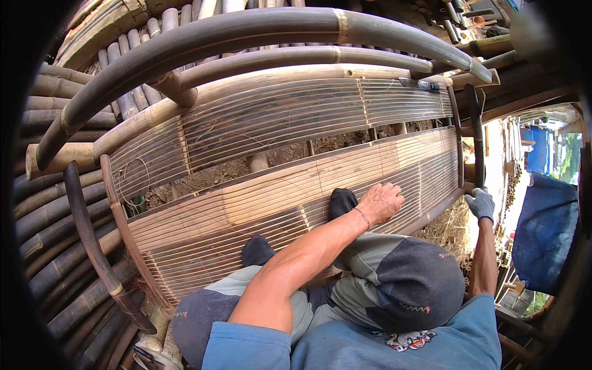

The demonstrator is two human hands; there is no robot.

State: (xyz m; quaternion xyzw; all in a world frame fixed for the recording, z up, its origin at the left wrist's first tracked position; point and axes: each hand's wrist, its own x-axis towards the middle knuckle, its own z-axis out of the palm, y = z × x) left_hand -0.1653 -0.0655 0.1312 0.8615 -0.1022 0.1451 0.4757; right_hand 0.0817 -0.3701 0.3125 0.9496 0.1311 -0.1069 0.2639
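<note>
Bench: the slatted bamboo bench (265, 198) stretches from left to right in front of the person, with the far slatted panel (271, 117) beyond a long gap and curved dark rails (246, 28) arching along the far side.
Best handling of the slats: a light, flat touch seems wise, since thin strips probably flex or splinter; feeling along their length rather than across would spare bare fingers.
Best handling of the frame end: a firm, steady hold at the right would likely keep the body balanced, with the glove suited to rough bamboo.
Footing: two dark-covered feet (257, 251) rest on the near slats, left and centre; weight is best kept spread there.
Left hand's grip: the bare left hand (380, 202) is over the near slats, right of centre, fingers partly curled; contact, exact opening and anything under the fingers cannot be told.
Right hand's grip: the gloved right hand (481, 204) is at the bench's right end, against the lower end of a dark curved post (477, 132); how tightly it is closed cannot be told.
Far right edge: a dark elongated object (419, 84) lies along the far panel's edge, apart from both hands.
</note>
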